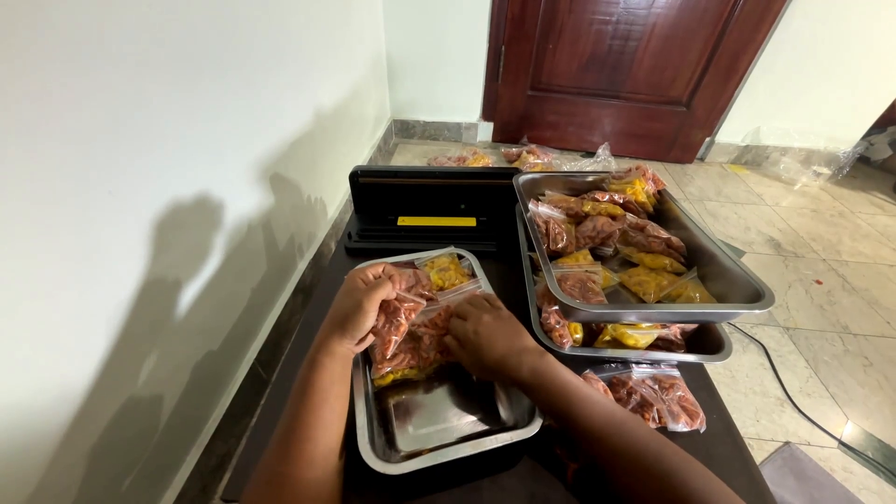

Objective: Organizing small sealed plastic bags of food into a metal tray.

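1. Our left hand [357, 303] curls its fingers round the upper edge of a clear zip bag of red snack pieces [397, 322], thumb on top, pinching the plastic.
2. Our right hand [485, 334] lies knuckles-up beside it, fingertips pressed into the lower part of the same bag, which rests in the small steel tray [439, 443] under both hands.
3. To do this well, we judge it best to keep the bag flat and smooth the contents away from the mouth before closing.
4. Another bag with yellow pieces [446, 272] lies just beyond our fingers.
5. Right of our right hand sit two stacked deep pans of filled bags [737, 289]; ahead, a black vacuum sealer [429, 201].
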